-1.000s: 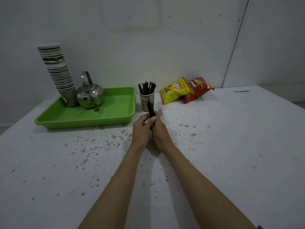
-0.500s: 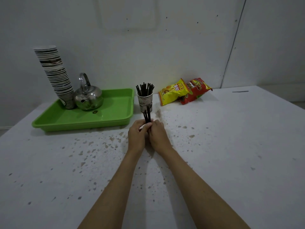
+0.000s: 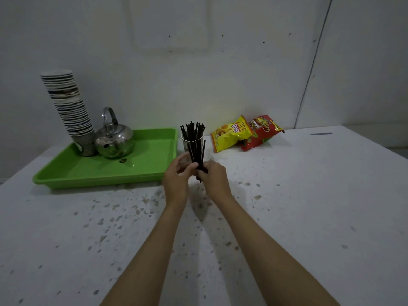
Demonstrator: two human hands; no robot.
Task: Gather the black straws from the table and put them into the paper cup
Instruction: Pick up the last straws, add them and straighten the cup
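A paper cup (image 3: pixel 186 144) stands on the white table just right of the green tray, with several black straws (image 3: pixel 192 129) sticking up out of it. Directly in front of the cup, a small upright bundle of black straws (image 3: pixel 198 154) is gripped between my left hand (image 3: pixel 177 181) and my right hand (image 3: pixel 213 180). The two hands sit close together, fingers closed around the lower part of the bundle. The bundle's top ends overlap the cup's front, partly hiding it.
A green tray (image 3: pixel 152 171) at the left holds a metal kettle (image 3: pixel 114 141) and a tall stack of paper cups (image 3: pixel 69 109). Yellow (image 3: pixel 230 134) and red (image 3: pixel 262 132) snack bags lie against the back wall. The speckled white table (image 3: pixel 309 195) stretches to the right.
Both hands have lifted slightly and the bundle of straws now stands taller and more fanned in front of the cup. The view has shifted a little.
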